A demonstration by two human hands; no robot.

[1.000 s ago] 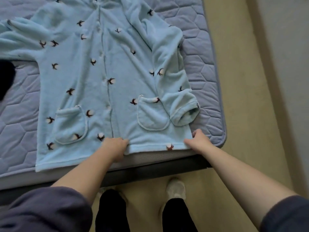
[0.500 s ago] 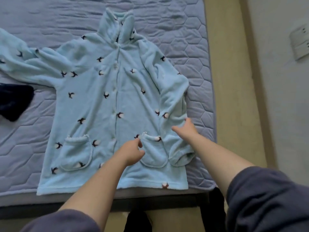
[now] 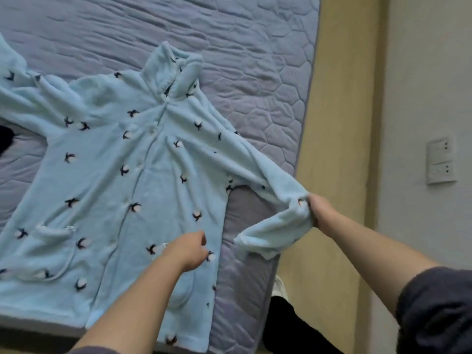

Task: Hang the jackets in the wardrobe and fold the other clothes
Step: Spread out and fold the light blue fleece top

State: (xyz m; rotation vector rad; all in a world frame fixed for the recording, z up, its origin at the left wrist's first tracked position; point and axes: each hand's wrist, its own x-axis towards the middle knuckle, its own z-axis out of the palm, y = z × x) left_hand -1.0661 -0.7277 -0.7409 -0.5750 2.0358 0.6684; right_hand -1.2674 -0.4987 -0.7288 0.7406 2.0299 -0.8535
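A light blue fleece robe [image 3: 107, 180] with dark flower prints lies face up on the quilted grey-blue mattress [image 3: 229, 47], collar toward the far side. My right hand [image 3: 323, 212] grips its right sleeve [image 3: 275, 190] near the elbow and holds it stretched out past the mattress edge, the cuff hanging down. My left hand [image 3: 187, 250] rests on the lower right front of the robe, fingers loosely curled, beside the right pocket. The left sleeve runs off the frame at the upper left.
A dark garment [image 3: 5, 139] pokes in at the left edge of the mattress. Yellowish floor [image 3: 337, 123] runs along the bed's right side, then a wall with a white switch plate [image 3: 441, 160]. My legs stand at the bed's near corner.
My right hand took hold of the folded right sleeve and pulled it out to the right, off the robe's body. My left hand shifted slightly right on the robe front.
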